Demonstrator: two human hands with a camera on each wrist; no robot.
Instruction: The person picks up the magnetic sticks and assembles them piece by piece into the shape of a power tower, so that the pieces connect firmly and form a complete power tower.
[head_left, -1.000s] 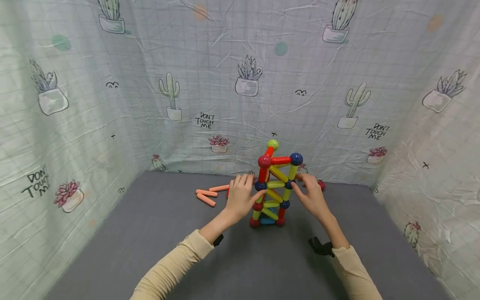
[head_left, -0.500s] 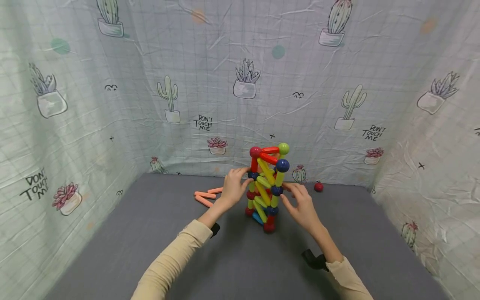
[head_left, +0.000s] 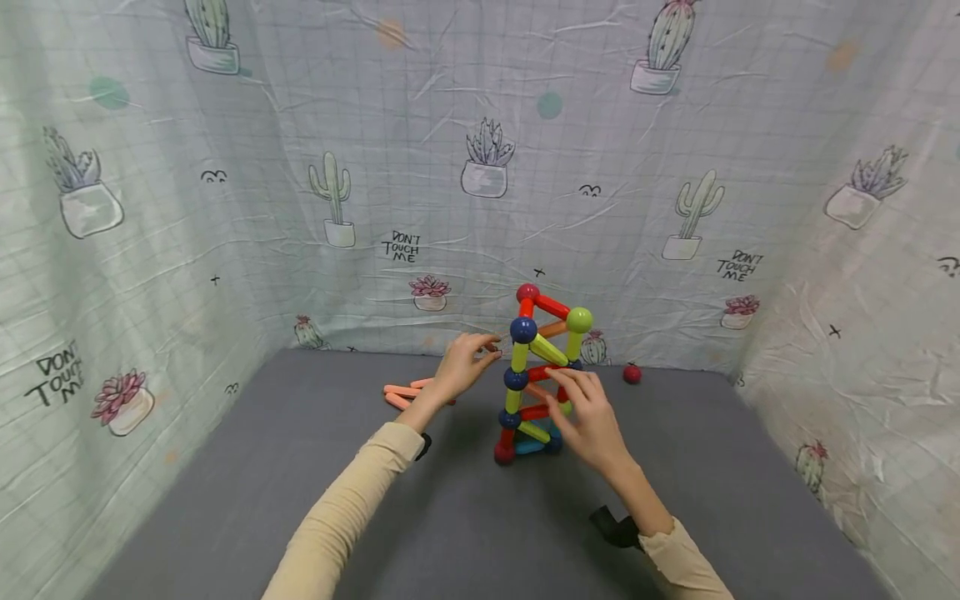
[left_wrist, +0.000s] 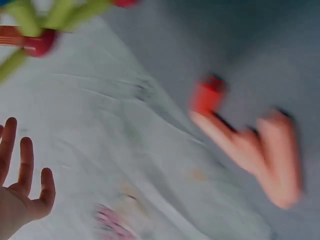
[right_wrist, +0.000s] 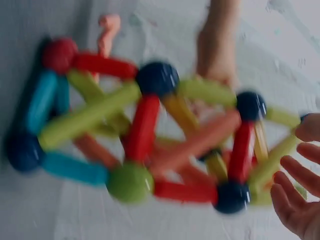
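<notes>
A tower of magnetic rods and balls [head_left: 514, 379] stands upright on the table, with red, yellow-green, orange and blue rods. At its top sit a red ball [head_left: 528, 293], a dark blue ball [head_left: 522, 330] and a light green ball [head_left: 579, 320]. Left of the tower is my left hand [head_left: 461, 367], apart from it; the left wrist view shows its fingers [left_wrist: 26, 162] spread around nothing. My right hand [head_left: 592, 421] is at the tower's right front, overlapping it in the head view. In the right wrist view its fingers [right_wrist: 300, 172] look loose; contact is unclear.
Several salmon-coloured rods [head_left: 401, 391] lie on the grey table [head_left: 337, 467] behind my left forearm, one red rod [left_wrist: 207, 95] among them. A loose red ball [head_left: 632, 374] is at the back right. A cactus-print cloth [head_left: 375, 300] hangs round the back and sides.
The tower has turned about its upright axis, its blue top ball shifting left and the green one coming round to the right. Both hands have come off their earlier hold on its middle balls.
</notes>
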